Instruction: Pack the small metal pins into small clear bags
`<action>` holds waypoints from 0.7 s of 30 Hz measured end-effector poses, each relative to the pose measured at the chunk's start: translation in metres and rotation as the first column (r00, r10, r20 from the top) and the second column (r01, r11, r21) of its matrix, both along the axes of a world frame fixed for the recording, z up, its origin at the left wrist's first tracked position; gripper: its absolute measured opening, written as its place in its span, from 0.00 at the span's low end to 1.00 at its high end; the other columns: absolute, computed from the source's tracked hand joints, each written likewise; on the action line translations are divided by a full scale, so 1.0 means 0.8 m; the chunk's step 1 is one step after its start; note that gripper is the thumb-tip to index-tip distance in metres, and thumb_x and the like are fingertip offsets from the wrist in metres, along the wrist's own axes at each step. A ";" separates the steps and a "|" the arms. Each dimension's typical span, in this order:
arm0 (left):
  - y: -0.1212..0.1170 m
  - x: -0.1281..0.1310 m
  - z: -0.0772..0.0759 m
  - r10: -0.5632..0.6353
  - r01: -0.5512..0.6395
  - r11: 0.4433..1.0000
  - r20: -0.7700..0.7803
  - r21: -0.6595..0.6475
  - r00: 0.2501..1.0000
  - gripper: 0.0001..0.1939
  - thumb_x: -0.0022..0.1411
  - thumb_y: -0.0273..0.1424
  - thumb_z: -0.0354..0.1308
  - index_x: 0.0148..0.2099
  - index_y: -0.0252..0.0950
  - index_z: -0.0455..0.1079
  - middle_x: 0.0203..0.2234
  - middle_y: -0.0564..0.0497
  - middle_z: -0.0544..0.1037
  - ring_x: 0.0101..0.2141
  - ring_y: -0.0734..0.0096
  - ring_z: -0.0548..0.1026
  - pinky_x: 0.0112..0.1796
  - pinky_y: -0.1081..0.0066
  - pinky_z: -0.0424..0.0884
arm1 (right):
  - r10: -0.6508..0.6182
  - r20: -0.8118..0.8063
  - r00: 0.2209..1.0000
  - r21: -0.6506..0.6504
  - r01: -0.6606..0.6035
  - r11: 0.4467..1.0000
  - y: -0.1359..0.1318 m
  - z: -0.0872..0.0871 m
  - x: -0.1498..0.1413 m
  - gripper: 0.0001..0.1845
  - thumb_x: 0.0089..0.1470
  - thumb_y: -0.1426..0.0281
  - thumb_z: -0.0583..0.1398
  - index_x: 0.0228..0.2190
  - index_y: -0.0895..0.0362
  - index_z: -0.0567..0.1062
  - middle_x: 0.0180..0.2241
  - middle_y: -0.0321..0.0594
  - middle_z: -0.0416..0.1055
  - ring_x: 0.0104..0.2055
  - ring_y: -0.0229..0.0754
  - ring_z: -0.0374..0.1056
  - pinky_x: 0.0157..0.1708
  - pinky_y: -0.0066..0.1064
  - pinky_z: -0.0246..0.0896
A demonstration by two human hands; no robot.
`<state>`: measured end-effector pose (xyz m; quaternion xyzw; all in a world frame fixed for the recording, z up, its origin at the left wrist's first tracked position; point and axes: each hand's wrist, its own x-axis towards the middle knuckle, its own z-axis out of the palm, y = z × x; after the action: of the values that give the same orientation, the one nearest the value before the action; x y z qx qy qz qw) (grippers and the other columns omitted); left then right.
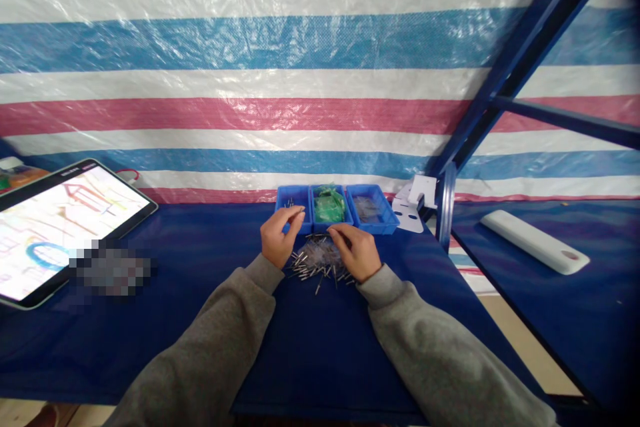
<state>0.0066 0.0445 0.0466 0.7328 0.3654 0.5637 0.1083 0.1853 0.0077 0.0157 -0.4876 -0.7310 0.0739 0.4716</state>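
two hands of mine work here: left hand (281,238) has fingers together just over the blue plastic bin (295,188), i cannot tell if they hold a pin; right hand (356,252) has fingers apart, touching the metal pins (315,270) below them. small slow pinch is better.

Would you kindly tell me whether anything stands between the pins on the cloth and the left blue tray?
Only the left hand does, with its fingertips over the near edge of the tray. The pins otherwise lie directly in front of that tray.
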 end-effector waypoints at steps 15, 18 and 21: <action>0.005 -0.004 -0.017 0.066 -0.059 0.997 -0.213 0.042 0.975 0.09 0.61 0.27 0.49 0.38 0.36 0.71 0.37 0.47 0.73 0.41 0.68 0.70 0.44 0.68 0.64 | 0.679 0.299 0.670 -0.453 -0.527 0.719 -0.011 0.008 -0.009 0.07 0.45 0.71 0.63 0.31 0.56 0.75 0.26 0.35 0.67 0.27 0.34 0.62 0.27 0.24 0.54; 0.003 -0.004 -0.014 0.013 -0.013 1.000 -0.118 -0.004 0.993 0.10 0.61 0.26 0.48 0.35 0.35 0.71 0.34 0.48 0.73 0.37 0.71 0.71 0.38 0.72 0.67 | 0.665 0.330 0.670 -0.463 -0.500 0.732 -0.017 0.009 -0.016 0.02 0.49 0.71 0.60 0.27 0.56 0.75 0.29 0.36 0.68 0.31 0.35 0.63 0.30 0.25 0.54; 0.002 -0.005 -0.016 -0.009 0.006 0.999 -0.062 -0.043 0.998 0.09 0.60 0.27 0.49 0.34 0.35 0.71 0.33 0.49 0.73 0.35 0.72 0.71 0.34 0.74 0.67 | 0.667 0.295 0.684 -0.424 -0.531 0.733 -0.020 0.012 -0.020 0.03 0.51 0.72 0.58 0.28 0.56 0.73 0.31 0.37 0.68 0.33 0.36 0.63 0.31 0.26 0.55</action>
<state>0.0028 0.0464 0.0338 0.7490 0.3777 0.5321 0.1147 0.1691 -0.0079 0.0251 -0.2881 -0.9149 0.2286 0.1664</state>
